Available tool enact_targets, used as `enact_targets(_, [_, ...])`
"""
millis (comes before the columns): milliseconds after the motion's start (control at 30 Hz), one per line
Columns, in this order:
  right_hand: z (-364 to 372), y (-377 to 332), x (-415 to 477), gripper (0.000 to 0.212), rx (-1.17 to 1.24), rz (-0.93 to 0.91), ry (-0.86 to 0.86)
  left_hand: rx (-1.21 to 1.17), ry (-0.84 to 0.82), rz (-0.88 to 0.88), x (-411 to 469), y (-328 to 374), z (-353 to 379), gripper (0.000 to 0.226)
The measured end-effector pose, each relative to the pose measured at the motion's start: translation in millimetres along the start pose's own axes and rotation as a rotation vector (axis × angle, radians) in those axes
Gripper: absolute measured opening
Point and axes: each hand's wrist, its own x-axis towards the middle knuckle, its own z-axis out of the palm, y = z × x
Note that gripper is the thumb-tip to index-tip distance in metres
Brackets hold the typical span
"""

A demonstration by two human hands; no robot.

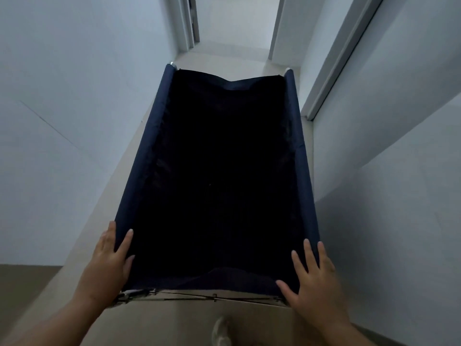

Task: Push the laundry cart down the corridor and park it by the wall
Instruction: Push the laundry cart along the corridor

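Observation:
The laundry cart (139, 156) is a long dark-blue fabric bin on a metal frame, standing in the middle of a narrow corridor and pointing away from me. Its inside is black and I cannot make out any contents. My left hand (109, 260) grips the near left corner of the fabric rim, thumb inside. My right hand (311, 278) lies on the near right corner, fingers spread over the rim. Thin metal frame rods (199, 297) show under the near edge.
White walls (74, 108) run close along both sides. A door frame (331, 71) stands on the right, another doorway (192, 26) at the far left. The pale floor (224, 56) continues ahead. My shoe (220, 332) is at the bottom.

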Motion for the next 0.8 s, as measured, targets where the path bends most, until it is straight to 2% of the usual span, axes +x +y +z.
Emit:
enact_targets(67, [-1.6, -3.4, 3.0, 0.081, 0.000, -0.006, 0.006, -0.007, 0.007, -0.018, -2.4, -0.3, -3.1, 0.060])
enact_targets(200, [-3.3, -6.0, 8.3, 0.081, 0.010, -0.016, 0.034, -0.014, 0.028, -0.050, -1.7, 2.2, -8.4, 0.079])
enact_targets(400, [-5.5, -9.2, 17.6, 0.091, 0.028, -0.014, 0.049, -0.031, -0.007, -0.040, 6.1, -1.3, -12.5, 0.074])
enact_targets(800, [-9.8, -8.1, 41.2, 0.091, 0.033, -0.001, 0.032, -0.019, -0.013, -0.047, 32.5, -3.1, -17.7, 0.081])
